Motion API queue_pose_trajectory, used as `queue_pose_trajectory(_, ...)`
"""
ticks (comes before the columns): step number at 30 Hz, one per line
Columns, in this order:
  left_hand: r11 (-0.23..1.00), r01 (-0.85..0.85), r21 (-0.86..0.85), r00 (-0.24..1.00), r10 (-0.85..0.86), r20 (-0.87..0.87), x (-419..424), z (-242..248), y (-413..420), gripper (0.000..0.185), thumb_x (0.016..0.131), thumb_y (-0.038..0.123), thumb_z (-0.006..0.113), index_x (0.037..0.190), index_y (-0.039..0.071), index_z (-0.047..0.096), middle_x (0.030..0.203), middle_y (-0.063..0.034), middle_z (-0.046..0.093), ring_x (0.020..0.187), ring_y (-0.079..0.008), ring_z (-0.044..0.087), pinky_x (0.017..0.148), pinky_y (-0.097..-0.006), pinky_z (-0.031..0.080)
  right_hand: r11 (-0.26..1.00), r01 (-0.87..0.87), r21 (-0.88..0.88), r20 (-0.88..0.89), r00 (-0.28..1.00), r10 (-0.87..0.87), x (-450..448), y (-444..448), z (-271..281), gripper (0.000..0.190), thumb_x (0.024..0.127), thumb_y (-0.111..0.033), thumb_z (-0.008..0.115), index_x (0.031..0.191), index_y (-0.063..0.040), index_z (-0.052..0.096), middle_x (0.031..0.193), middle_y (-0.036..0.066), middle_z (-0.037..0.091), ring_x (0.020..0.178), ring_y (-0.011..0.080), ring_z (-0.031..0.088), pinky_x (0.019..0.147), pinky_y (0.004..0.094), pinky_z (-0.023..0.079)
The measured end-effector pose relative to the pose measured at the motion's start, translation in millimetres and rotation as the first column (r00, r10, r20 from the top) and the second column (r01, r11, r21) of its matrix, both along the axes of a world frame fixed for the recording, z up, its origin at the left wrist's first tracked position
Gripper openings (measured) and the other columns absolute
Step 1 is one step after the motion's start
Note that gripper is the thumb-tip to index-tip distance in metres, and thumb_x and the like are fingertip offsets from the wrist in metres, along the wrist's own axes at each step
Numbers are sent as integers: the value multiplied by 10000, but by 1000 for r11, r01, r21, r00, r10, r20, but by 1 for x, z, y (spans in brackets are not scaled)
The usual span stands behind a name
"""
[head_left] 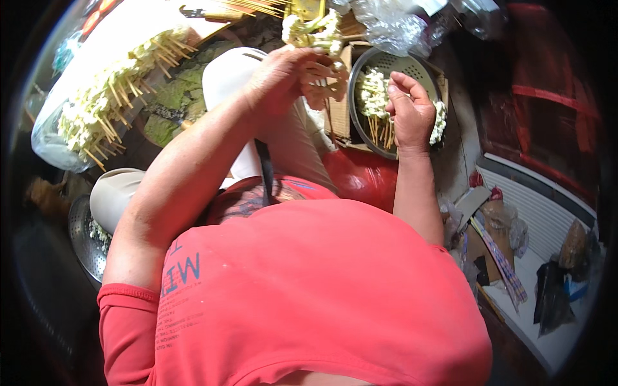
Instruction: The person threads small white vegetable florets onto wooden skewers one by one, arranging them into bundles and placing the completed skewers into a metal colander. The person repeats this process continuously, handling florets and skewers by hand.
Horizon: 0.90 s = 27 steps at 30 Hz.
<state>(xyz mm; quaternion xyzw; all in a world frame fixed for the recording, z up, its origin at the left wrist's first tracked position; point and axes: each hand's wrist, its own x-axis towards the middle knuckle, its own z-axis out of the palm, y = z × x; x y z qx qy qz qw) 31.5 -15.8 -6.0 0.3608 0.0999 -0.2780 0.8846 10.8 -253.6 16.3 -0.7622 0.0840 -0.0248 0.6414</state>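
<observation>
My left hand (289,72) holds pale cauliflower florets (318,31), which stick out above and beside its fingers. A thin stick hangs down below these florets. My right hand (413,113) is over a round metal colander (354,103), its fingers loosely curled and nothing visible between them. Cauliflower skewers (374,91) lie in the colander to the left of this hand, with wooden sticks pointing towards me. More florets show at its right side. On the left, a long pile of cauliflower skewers (118,87) lies on a plastic-covered surface, many sticks sloping towards me.
A knife with a wooden handle (224,16) lies near bare sticks (256,6). Green leaves (176,94) are beside my knee. Clear plastic bags (396,24) lie beyond the colander, which rests on a cardboard box (338,108). Another perforated metal bowl (84,241) stands at the lower left.
</observation>
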Motion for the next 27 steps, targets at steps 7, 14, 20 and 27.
queue_pose_trajectory(7, 999, -50, -8, 998, 49, -39, 2, -2, -5, 301, 911, 208, 549, 1056, -53, 581, 813, -115, 640, 586, -201, 600, 488, -333, 489, 872, 489, -11, -352, 814, -461, -33, -113, -74, 247, 797, -21, 629, 1044, -6, 638, 740, 21, 599, 519, 81, 513, 401, 205, 355)
queue_pose_trajectory(14, 998, 52, -34, 999, -52, -13, 1, -1, -1, 330, 920, 246, 522, 1077, -43, 558, 861, -137, 645, 601, -209, 609, 492, -332, 469, 842, 495, -214, -384, 750, -539, -65, -148, -135, 203, 791, -31, 612, 991, -10, 641, 683, 12, 583, 499, 103, 514, 415, 238, 373)
queue_pose_trajectory(20, 999, 42, -10, 999, -42, -18, 1, -2, 0, 337, 916, 248, 523, 1079, -44, 565, 907, -147, 642, 693, -227, 636, 538, -349, 504, 728, 531, -434, 12, 811, -585, -61, -179, -173, 235, 735, -21, 600, 961, 27, 645, 792, 73, 661, 673, 169, 611, 664, 289, 503)
queue_pose_trajectory(27, 999, -12, 46, 1000, 12, -13, 0, 1, -4, 332, 917, 242, 527, 1088, -40, 569, 942, -142, 642, 755, -244, 648, 617, -387, 547, 746, 343, -571, -245, 796, -554, -59, -191, -163, 224, 763, -56, 677, 967, 35, 666, 867, 80, 674, 784, 157, 619, 742, 279, 490)
